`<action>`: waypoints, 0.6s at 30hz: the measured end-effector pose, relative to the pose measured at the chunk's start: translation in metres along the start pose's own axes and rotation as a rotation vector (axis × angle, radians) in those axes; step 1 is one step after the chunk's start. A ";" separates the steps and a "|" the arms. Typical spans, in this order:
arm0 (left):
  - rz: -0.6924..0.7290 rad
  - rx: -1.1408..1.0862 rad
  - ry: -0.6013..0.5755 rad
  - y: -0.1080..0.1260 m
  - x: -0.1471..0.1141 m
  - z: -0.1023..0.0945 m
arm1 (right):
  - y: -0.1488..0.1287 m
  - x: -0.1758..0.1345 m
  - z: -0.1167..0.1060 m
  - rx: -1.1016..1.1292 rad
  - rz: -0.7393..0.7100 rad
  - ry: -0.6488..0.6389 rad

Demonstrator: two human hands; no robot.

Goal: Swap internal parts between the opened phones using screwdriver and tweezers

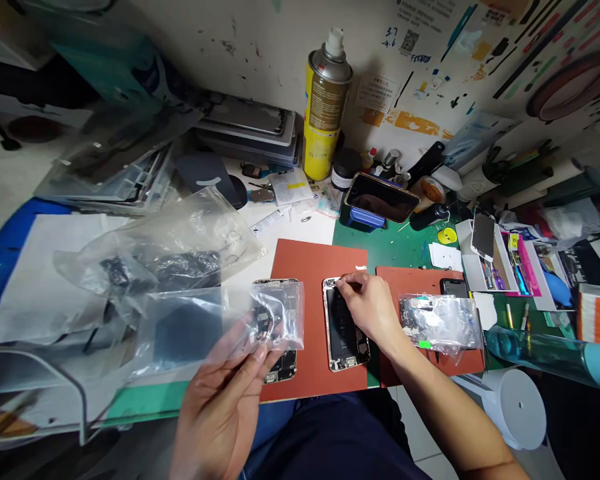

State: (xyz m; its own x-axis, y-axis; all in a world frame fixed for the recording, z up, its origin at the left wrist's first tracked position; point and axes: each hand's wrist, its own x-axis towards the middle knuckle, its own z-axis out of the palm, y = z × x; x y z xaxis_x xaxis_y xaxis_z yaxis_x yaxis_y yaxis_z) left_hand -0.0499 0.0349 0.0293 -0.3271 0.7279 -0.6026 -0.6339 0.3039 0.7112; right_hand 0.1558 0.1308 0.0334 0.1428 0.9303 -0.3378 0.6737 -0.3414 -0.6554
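My left hand (235, 393) pinches a clear plastic bag (291, 319) between thumb and fingers; small dark parts show inside it. Behind the bag lies an opened phone (286, 368), partly covered by it. On the red-brown mat, to the right, rests a second opened phone (344, 327), its black battery and inner parts showing. My right hand (373, 300) reaches over the upper part of this second phone, thumb and fingers pressed together at its top edge. What those fingertips hold, if anything, is too small to make out.
Red-brown mats (315, 267) cover the desk front. Right of my hand sits a bag of parts (443, 323), near a blue bottle (540, 350). A yellow spray can (325, 113) and a propped phone (383, 198) stand behind. Plastic bags (175, 253) crowd the left.
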 end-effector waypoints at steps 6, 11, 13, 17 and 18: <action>0.020 0.004 -0.039 -0.004 0.002 -0.007 | 0.002 0.000 0.002 -0.005 -0.006 0.058; 0.025 0.005 -0.049 -0.004 0.001 -0.008 | 0.007 -0.010 -0.007 0.019 -0.015 0.090; 0.025 0.008 -0.057 -0.003 0.001 -0.010 | 0.011 -0.019 -0.010 0.021 -0.049 0.121; 0.017 0.015 -0.065 -0.004 0.003 -0.012 | 0.018 -0.036 -0.008 0.001 -0.281 0.206; 0.019 0.020 -0.063 -0.005 0.003 -0.011 | 0.019 -0.040 -0.006 -0.005 -0.347 0.213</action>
State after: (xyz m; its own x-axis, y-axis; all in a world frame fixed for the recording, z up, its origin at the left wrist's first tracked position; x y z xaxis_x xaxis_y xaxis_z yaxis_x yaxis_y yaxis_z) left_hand -0.0558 0.0288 0.0198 -0.2941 0.7706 -0.5654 -0.6138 0.3012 0.7298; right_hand 0.1668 0.0878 0.0384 0.0531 0.9973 0.0512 0.7117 -0.0018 -0.7025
